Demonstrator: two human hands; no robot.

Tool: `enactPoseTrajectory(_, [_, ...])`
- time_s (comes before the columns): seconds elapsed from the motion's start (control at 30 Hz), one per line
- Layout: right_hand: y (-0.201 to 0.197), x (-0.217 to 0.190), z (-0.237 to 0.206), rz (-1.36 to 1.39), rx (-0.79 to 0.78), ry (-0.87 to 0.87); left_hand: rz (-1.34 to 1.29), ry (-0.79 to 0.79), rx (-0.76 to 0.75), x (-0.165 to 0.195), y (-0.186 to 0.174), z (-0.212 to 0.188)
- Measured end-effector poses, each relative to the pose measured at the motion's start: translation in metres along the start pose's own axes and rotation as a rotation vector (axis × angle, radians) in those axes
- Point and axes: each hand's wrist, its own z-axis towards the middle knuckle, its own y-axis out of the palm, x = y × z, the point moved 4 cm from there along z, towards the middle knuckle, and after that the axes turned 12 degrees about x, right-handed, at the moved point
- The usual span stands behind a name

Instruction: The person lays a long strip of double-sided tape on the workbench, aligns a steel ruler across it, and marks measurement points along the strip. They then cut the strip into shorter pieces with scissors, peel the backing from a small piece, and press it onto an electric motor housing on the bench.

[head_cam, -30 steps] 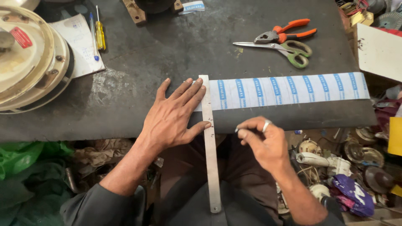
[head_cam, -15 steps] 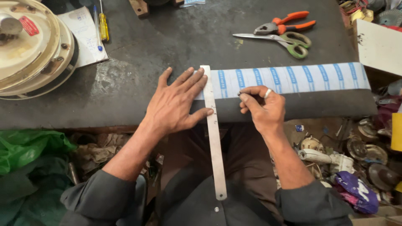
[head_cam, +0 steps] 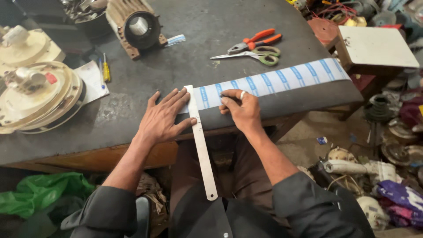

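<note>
Paper strip, thin and floppy, lies on the desk; left hand flat, open, pins steel ruler; right hand pinches a marker on it

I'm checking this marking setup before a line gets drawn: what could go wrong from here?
The metal ruler overhangs the table edge with only the left hand pressing it, so it might pivot and skew the line. The right hand rests on the white-and-blue strip, which could slide on the dark top.
</note>
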Motion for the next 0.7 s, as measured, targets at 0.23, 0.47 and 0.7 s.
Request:
enactPoseTrajectory(0.23, [0.004,-0.004,0.001,-0.07,-0.044,-0.044,-0.006,-0.009,-0.006,-0.001,0.004,0.003])
enactPoseTrajectory(0.47, [0.031,-0.022,0.011,-0.359,-0.099,-0.241,-0.005,-0.003,0.025,-0.008,0.001,0.008])
enactPoseTrajectory(0.7, [0.067,-0.02,0.035,-0.436,-0.221,-0.335,-0.037,-0.002,0.046,-0.015,-0.007,0.013])
